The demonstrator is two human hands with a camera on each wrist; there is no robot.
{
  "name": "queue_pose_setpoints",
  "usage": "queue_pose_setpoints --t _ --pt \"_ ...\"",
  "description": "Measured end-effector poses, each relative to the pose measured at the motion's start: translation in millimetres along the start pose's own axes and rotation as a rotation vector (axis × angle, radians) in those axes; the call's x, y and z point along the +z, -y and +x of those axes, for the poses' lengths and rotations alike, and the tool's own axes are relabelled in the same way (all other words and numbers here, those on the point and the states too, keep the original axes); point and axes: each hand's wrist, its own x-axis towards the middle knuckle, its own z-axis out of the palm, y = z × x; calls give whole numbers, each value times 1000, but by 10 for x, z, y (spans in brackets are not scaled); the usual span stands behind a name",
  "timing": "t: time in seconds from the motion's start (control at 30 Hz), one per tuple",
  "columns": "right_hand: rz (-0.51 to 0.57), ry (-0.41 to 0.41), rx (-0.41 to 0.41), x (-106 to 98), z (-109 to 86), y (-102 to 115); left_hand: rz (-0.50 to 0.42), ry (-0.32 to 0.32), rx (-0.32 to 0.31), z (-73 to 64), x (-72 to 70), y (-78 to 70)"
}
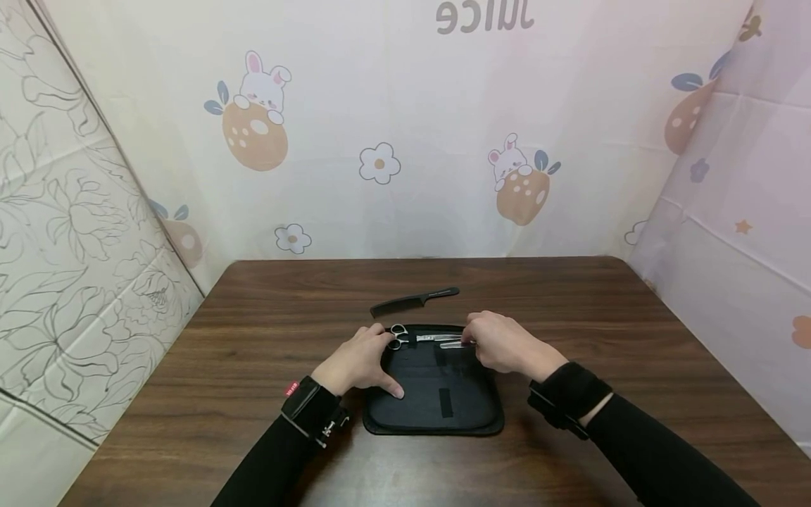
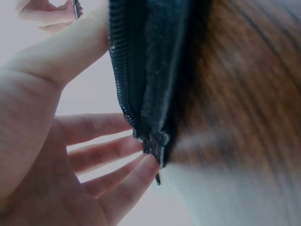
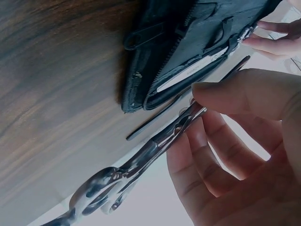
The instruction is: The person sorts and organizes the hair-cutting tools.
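A black zip case [image 1: 412, 415] lies open on the table. My left hand [image 1: 362, 358] holds its left side, thumb over the inside and fingers at the far left corner, beside the finger rings of silver scissors [image 1: 431, 338]. Those scissors lie along the case's far edge; their flat blade [image 3: 188, 74] shows in the right wrist view. Over the far right corner, my right hand [image 1: 503, 343] pinches a second pair of shiny metal scissors [image 3: 141, 157] between thumb and fingertips. In the head view their tips point left and my hand hides the handles.
A black comb [image 1: 412, 303] with a handle lies on the wooden table [image 1: 272, 303] just beyond the case. Behind the table hangs a printed curtain [image 1: 431, 105], and more patterned sheets close in both sides. A zip pull [image 3: 141, 37] sticks out at the case's edge.
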Motion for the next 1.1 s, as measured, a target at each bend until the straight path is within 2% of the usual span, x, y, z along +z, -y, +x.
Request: queue_pose_setpoints --t 0.3,0.53,1.1 --pt "-51 19 19 52 -7 -41 -12 -2 2 -5 2 -7" --pt "-33 59 60 72 -15 -32 -1 5 -4 0 2 -5" --pt "-46 75 86 91 27 -10 3 0 5 -13 -12 -6"
